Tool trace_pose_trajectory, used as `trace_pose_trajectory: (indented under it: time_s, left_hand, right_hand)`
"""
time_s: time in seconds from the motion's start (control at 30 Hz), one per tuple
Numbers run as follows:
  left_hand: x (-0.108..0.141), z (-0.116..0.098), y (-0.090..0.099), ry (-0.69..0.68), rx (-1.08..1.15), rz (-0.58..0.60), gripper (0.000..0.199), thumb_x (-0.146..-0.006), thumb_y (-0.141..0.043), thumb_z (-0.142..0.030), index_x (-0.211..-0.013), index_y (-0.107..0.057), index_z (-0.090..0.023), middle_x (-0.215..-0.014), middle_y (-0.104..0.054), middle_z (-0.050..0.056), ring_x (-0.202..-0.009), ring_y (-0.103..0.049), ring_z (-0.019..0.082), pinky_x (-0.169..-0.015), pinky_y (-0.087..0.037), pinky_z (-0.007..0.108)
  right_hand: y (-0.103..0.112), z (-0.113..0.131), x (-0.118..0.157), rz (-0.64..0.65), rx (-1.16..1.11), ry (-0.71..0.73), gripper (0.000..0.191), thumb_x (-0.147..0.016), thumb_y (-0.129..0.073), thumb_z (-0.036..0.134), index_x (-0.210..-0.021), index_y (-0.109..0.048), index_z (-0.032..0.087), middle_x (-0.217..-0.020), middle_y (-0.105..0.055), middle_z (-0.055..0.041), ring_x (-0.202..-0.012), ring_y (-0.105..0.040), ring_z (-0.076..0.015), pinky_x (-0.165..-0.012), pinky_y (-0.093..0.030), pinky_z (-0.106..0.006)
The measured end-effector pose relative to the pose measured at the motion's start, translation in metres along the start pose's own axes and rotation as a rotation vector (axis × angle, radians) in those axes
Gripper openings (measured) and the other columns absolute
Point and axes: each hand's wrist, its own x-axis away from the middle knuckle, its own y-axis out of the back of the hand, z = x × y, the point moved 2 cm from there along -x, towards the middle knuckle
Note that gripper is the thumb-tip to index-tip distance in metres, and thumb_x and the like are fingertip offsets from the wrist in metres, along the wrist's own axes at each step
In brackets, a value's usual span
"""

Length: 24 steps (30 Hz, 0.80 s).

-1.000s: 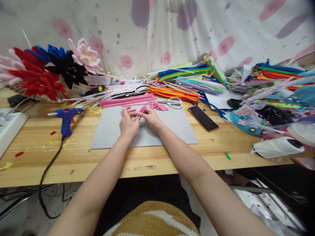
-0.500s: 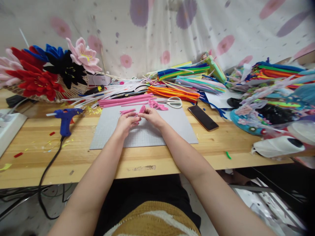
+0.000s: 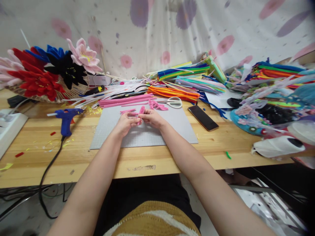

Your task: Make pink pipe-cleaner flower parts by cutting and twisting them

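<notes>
Over the grey mat (image 3: 152,137), my left hand (image 3: 126,123) and my right hand (image 3: 152,117) meet with fingertips pinched on one bent piece of pink pipe cleaner (image 3: 141,110). Its upper loop stands above the fingers, and a bit shows beneath them; the rest is hidden. Just past my left hand lie short pink pipe cleaner pieces (image 3: 128,110). Bent pink pipe cleaner loops (image 3: 157,105) rest behind my right hand, beside white-handled scissors (image 3: 174,102). A bundle of long pink pipe cleaners (image 3: 126,99) lies along the mat's far edge.
A blue glue gun (image 3: 66,121) stands at left, its cord running over the table edge. Fuzzy flowers (image 3: 40,82) fill the back left. A phone (image 3: 203,118) lies right of the mat. Coloured pipe cleaner bundles (image 3: 187,70) line the back; a white spool (image 3: 279,146) lies at right.
My left fingers have shifted slightly toward my right hand and closed in on the pink pipe cleaner's lower part. My right hand has barely moved.
</notes>
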Motion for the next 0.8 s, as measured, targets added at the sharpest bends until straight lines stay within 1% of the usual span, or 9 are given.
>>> trace_pose_trajectory:
  time_s: [0.13, 0.23, 0.3, 0.37, 0.47, 0.53, 0.67, 0.73, 0.8]
  left_hand:
    - [-0.005, 0.004, 0.002, -0.191, -0.082, -0.113, 0.048, -0.051, -0.073, -0.012, -0.078, -0.034, -0.02, -0.048, -0.054, -0.01, -0.046, -0.058, 0.011, -0.057, -0.047, 0.026]
    - [-0.005, 0.005, 0.001, -0.267, -0.137, -0.151, 0.051, -0.052, -0.073, -0.015, -0.079, -0.03, -0.022, -0.049, -0.055, -0.01, -0.048, -0.058, 0.011, -0.059, -0.046, 0.026]
    - [-0.005, 0.005, -0.001, -0.272, -0.169, -0.164, 0.052, -0.051, -0.074, -0.018, -0.083, -0.033, -0.021, -0.055, -0.06, -0.008, -0.052, -0.06, 0.012, -0.062, -0.047, 0.026]
    - [-0.004, 0.005, -0.003, -0.242, -0.176, -0.158, 0.054, -0.05, -0.075, -0.019, -0.087, -0.036, -0.021, -0.06, -0.062, -0.006, -0.055, -0.062, 0.012, -0.064, -0.048, 0.028]
    - [-0.004, 0.006, -0.003, -0.206, -0.188, -0.146, 0.053, -0.051, -0.074, -0.019, -0.088, -0.036, -0.021, -0.059, -0.062, -0.006, -0.055, -0.062, 0.012, -0.065, -0.048, 0.029]
    - [-0.004, 0.005, -0.002, -0.249, -0.243, -0.165, 0.051, -0.052, -0.073, -0.018, -0.086, -0.034, -0.022, -0.057, -0.06, -0.008, -0.054, -0.061, 0.011, -0.065, -0.048, 0.028]
    - [-0.002, 0.004, -0.001, -0.407, -0.393, -0.239, 0.047, -0.057, -0.07, -0.017, -0.084, -0.032, -0.023, -0.054, -0.057, -0.009, -0.055, -0.06, 0.011, -0.064, -0.045, 0.025]
    - [-0.001, 0.004, -0.002, -0.427, -0.402, -0.269, 0.045, -0.058, -0.069, -0.017, -0.084, -0.032, -0.023, -0.054, -0.057, -0.01, -0.054, -0.059, 0.01, -0.062, -0.045, 0.024]
    - [-0.002, 0.006, -0.003, -0.396, -0.341, -0.268, 0.045, -0.058, -0.069, -0.016, -0.083, -0.032, -0.023, -0.053, -0.056, -0.01, -0.051, -0.057, 0.01, -0.06, -0.044, 0.024]
  right_hand:
    - [-0.006, -0.003, -0.002, -0.06, 0.032, -0.02, 0.037, -0.055, -0.075, 0.043, -0.066, -0.052, 0.015, -0.05, -0.046, 0.0067, -0.042, -0.03, -0.0036, -0.043, -0.017, -0.02]
    - [-0.006, -0.003, -0.004, -0.117, 0.034, -0.026, 0.037, -0.054, -0.075, 0.043, -0.066, -0.052, 0.016, -0.053, -0.049, 0.0055, -0.044, -0.031, -0.0038, -0.043, -0.018, -0.021]
    - [-0.004, -0.003, -0.005, -0.173, 0.008, -0.026, 0.037, -0.053, -0.075, 0.041, -0.062, -0.049, 0.017, -0.051, -0.046, 0.0062, -0.044, -0.031, -0.0039, -0.044, -0.018, -0.021]
    - [-0.002, -0.003, -0.006, -0.209, -0.012, -0.027, 0.038, -0.052, -0.076, 0.04, -0.059, -0.046, 0.017, -0.049, -0.042, 0.0067, -0.044, -0.029, -0.0036, -0.044, -0.017, -0.021]
    - [-0.002, -0.005, -0.007, -0.212, -0.007, -0.026, 0.039, -0.051, -0.077, 0.04, -0.057, -0.045, 0.017, -0.05, -0.043, 0.0061, -0.044, -0.027, -0.0034, -0.044, -0.015, -0.022]
    - [-0.005, -0.007, -0.007, -0.226, -0.009, -0.024, 0.04, -0.051, -0.077, 0.04, -0.056, -0.045, 0.017, -0.049, -0.044, 0.0058, -0.044, -0.026, -0.0037, -0.044, -0.015, -0.022]
    - [-0.012, -0.009, -0.007, -0.213, -0.077, -0.033, 0.035, -0.055, -0.074, 0.039, -0.058, -0.048, 0.017, -0.048, -0.041, 0.0063, -0.043, -0.023, -0.004, -0.044, -0.012, -0.023]
    - [-0.013, -0.009, -0.007, -0.183, -0.105, -0.038, 0.032, -0.056, -0.074, 0.039, -0.06, -0.05, 0.017, -0.049, -0.041, 0.0063, -0.043, -0.021, -0.0036, -0.044, -0.011, -0.023]
    - [-0.013, -0.007, -0.007, -0.167, -0.123, -0.044, 0.033, -0.055, -0.074, 0.039, -0.061, -0.05, 0.017, -0.049, -0.042, 0.0066, -0.042, -0.02, -0.0031, -0.044, -0.009, -0.023]
